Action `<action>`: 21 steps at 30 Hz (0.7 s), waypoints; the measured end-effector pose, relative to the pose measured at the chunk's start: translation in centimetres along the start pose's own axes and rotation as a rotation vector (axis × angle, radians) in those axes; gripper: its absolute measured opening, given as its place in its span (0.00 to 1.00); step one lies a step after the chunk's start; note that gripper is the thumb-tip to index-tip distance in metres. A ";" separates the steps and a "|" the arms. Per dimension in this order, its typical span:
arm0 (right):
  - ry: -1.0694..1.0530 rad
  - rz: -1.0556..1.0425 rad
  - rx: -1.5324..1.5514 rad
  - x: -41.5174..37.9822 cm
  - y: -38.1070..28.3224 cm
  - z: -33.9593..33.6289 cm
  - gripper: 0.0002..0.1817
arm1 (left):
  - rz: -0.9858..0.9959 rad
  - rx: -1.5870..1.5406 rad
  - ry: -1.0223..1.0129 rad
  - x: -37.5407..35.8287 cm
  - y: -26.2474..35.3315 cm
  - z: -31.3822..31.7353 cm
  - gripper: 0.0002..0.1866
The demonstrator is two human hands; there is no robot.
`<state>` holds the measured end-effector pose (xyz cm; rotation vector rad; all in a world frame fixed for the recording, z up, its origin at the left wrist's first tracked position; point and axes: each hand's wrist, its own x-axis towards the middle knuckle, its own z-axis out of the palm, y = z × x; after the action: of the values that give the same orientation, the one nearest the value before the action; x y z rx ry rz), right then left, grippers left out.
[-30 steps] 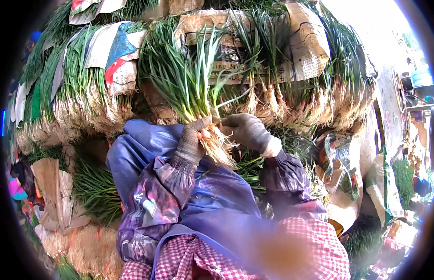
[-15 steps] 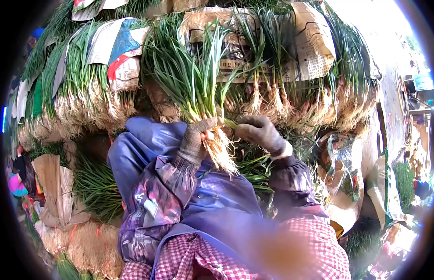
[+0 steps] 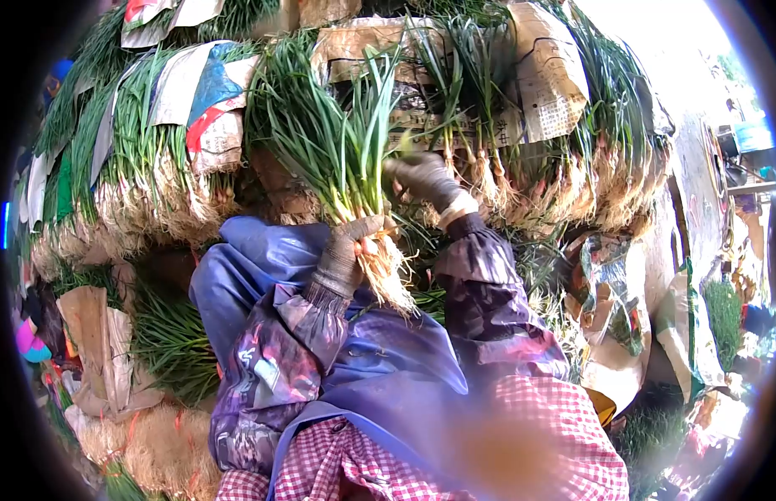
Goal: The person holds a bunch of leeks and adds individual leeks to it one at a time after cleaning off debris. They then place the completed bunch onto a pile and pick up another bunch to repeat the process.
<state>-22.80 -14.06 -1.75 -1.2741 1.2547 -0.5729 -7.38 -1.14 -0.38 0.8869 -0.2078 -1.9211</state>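
Observation:
My left hand [image 3: 350, 246], in a worn brownish glove, is wrapped round the lower stems of a bunch of green onions [image 3: 346, 167]. The long green leaves fan upward. Pinkish-white bulb ends and pale stringy roots [image 3: 388, 275] hang below the fist. My right hand [image 3: 426, 177], also gloved and blurred by motion, is beside the right edge of the bunch, above my left hand. Its fingers are curled in, with a smeared yellow-green leaf [image 3: 404, 144] at the fingertips. The bunch is over the blue apron [image 3: 388, 342] on my lap.
Piled rows of similar rooted greens [image 3: 162, 179] stand in front, partly covered by paper sacking [image 3: 548, 75]. More leaves [image 3: 175, 342] lie left of my knee, above pale root bundles [image 3: 158, 442]. An upright white sack [image 3: 684, 334] stands at the right.
My right hand has moved up and left, from beside the lower stems to the leaves above my left hand. My left hand keeps its hold on the bunch.

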 end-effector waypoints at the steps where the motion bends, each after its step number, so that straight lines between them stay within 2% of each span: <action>1: -0.047 0.001 -0.125 1.3 1.7 0.8 0.20 | 0.040 0.005 0.001 0.1 -0.1 0.3 0.14; 2: -0.102 0.002 -0.248 2.5 3.3 1.4 0.20 | 0.083 0.010 0.008 0.0 -0.2 0.4 0.14; 4: -0.153 0.079 -0.189 0.1 0.0 1.6 0.22 | 0.049 -0.023 0.027 -0.3 0.0 1.1 0.14; 5: -0.142 0.122 -0.241 -0.5 -1.0 1.8 0.20 | 0.036 0.028 0.029 -0.3 0.2 0.9 0.14; 6: -0.121 0.073 -0.238 -0.1 -0.3 2.0 0.17 | 0.029 -0.001 0.035 -0.3 0.2 0.9 0.14; 8: -0.038 -0.010 0.003 -0.2 1.3 1.7 0.13 | 0.009 -0.059 0.043 -0.2 -0.1 0.8 0.14; 9: 0.008 0.042 0.289 -1.9 -0.2 1.4 0.09 | 0.033 -0.092 0.073 0.0 -0.3 0.7 0.14; 10: 0.054 0.041 0.430 -3.3 -1.2 1.0 0.09 | 0.007 -0.116 0.052 0.2 -0.2 0.2 0.14; 12: -0.073 -0.063 0.449 -5.1 0.0 0.3 0.10 | -0.047 -0.164 0.017 0.2 0.2 -1.1 0.15; 13: -0.220 -0.051 0.409 -6.8 -0.8 0.4 0.10 | 0.001 -0.162 0.091 0.2 0.2 -0.6 0.15; 14: -0.261 0.013 0.251 -9.0 -1.9 0.5 0.11 | 0.008 -0.157 0.125 0.0 0.2 0.0 0.14; 16: -0.245 -0.019 0.241 -10.1 -0.7 1.1 0.14 | 0.025 -0.149 0.187 -0.3 0.4 1.2 0.14; 17: -0.214 0.024 0.246 -10.8 -0.6 0.9 0.15 | 0.020 -0.148 0.153 -0.7 0.7 1.9 0.14; 20: -0.483 0.128 0.123 -12.1 1.2 -1.6 0.14 | -0.003 -0.221 0.025 -0.1 0.3 -0.9 0.11; 21: -0.590 0.177 0.147 -12.8 2.1 -2.5 0.13 | 0.052 -0.176 0.052 0.3 0.1 -1.5 0.11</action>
<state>-29.52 -3.14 1.48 -1.0851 0.8017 -0.1353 -6.39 -1.09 -1.61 0.8054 -0.0294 -1.8345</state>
